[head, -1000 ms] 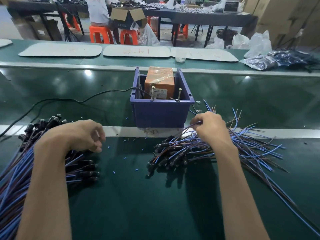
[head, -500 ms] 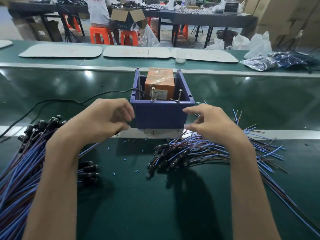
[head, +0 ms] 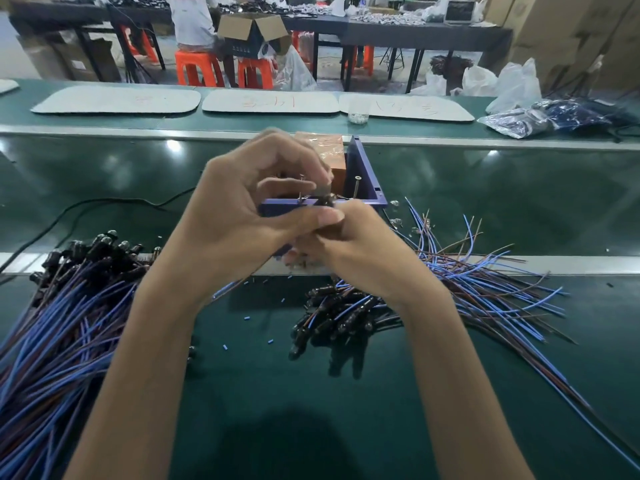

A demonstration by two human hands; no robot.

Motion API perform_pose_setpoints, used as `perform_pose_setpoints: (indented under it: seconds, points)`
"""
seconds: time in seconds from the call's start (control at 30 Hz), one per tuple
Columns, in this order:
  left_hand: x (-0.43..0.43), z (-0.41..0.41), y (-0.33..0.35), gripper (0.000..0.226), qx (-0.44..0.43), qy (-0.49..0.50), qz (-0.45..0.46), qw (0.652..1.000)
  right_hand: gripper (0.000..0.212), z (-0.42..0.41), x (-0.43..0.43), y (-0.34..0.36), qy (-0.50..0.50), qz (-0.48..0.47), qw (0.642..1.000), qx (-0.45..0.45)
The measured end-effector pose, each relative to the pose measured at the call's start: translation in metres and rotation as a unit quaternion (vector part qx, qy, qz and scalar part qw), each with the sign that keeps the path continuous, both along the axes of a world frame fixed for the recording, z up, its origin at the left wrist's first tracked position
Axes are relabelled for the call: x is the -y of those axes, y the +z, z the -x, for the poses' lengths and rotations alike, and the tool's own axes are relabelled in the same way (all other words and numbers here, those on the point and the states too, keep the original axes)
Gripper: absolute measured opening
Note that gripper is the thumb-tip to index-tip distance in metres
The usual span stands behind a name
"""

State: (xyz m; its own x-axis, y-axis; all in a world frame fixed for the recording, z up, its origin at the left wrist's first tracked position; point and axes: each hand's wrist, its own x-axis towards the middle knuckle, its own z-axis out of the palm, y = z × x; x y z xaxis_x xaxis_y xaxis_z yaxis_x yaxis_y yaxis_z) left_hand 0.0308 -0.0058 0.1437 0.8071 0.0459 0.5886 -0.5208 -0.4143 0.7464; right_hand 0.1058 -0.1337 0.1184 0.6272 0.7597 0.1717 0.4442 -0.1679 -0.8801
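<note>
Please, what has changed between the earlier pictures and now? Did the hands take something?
The left hand rose from the left wire pile and the right hand from the right wire pile; they now meet at the front rim of the blue bin. The left hand pinches a small dark connector; the right curls just under it, grip hidden. Piles, bin and orange box stayed put.
</note>
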Motion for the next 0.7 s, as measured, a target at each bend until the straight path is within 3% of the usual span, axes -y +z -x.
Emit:
perform_pose_setpoints:
  seconds: [0.1, 0.17, 0.23, 0.3, 0.43, 0.5, 0.6, 0.7]
  points:
    - [-0.004, 0.002, 0.0, 0.016, -0.01, 0.036, 0.009, 0.999, 0.022, -0.007, 0.003, 0.002, -0.1, -0.039, 0.994, 0.019]
    - [-0.007, 0.002, -0.001, 0.035, -0.13, 0.005, -0.01, 0.991, 0.018, -0.012, 0.006, 0.004, -0.147, -0.094, 0.985, -0.012]
    - [-0.007, -0.002, -0.008, 0.064, -0.304, -0.028, -0.029, 0.952, 0.019, -0.014, 0.01, 0.008, -0.154, -0.137, 0.978, -0.041]
    - [-0.006, -0.012, -0.018, 0.078, -0.392, 0.044, -0.023, 0.919, 0.031, -0.015, 0.015, 0.012, -0.131, -0.152, 0.978, -0.051]
    - [-0.016, -0.027, -0.026, 0.08, -0.344, 0.211, 0.109, 0.908, 0.048, -0.014, 0.025, 0.018, -0.081, -0.191, 0.968, -0.14]
    - [-0.024, -0.027, -0.026, 0.067, -0.302, 0.25, 0.148, 0.908, 0.049, -0.015, 0.029, 0.019, -0.054, -0.218, 0.955, -0.195]
    - [-0.028, -0.022, -0.03, 0.036, -0.232, 0.296, 0.114, 0.919, 0.047, -0.015, 0.034, 0.02, -0.027, -0.205, 0.95, -0.233]
    - [-0.029, -0.02, -0.032, 0.036, -0.206, 0.323, 0.063, 0.922, 0.045, -0.018, 0.033, 0.018, -0.044, -0.163, 0.959, -0.226]
